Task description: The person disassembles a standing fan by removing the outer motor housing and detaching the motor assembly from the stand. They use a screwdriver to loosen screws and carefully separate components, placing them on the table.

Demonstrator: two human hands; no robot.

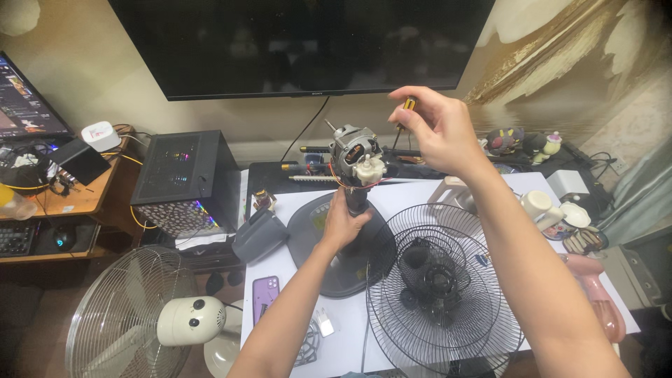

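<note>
While a fan motor (355, 155) stands bare on top of its dark stand (355, 203) at the middle of a white table (294, 262), a person works on it with both hands. Far to the left of the motor, a wooden desk (84, 199) carries a monitor (24, 98) and a small white box (100, 134); nearer, a black computer case (183, 178) glows with coloured lights. Below and left of the motor, a standing fan (133, 315) with a cream housing sits beside the table, and a purple phone (265, 295) lies at the table's left edge. A grey cover (257, 236) rests just left of the stand's round base (311, 231).

The left hand (343, 225) reaches up from below, fingers clamped around the stand directly under the motor. Above the motor, a large dark television (308, 42) hangs on the wall. Just right of the motor and slightly higher, the right hand (434, 129) pinches a screwdriver (404, 112) with a yellow-and-black handle between thumb and fingertips, its shaft pointing down toward the motor's right side.

Below and right of the motor, black wire fan guards (444, 287) lie stacked on the table, touching the base. Farther right, plush toys (521, 142) line the table's back edge, with white cups (553, 210) nearer the corner.
</note>
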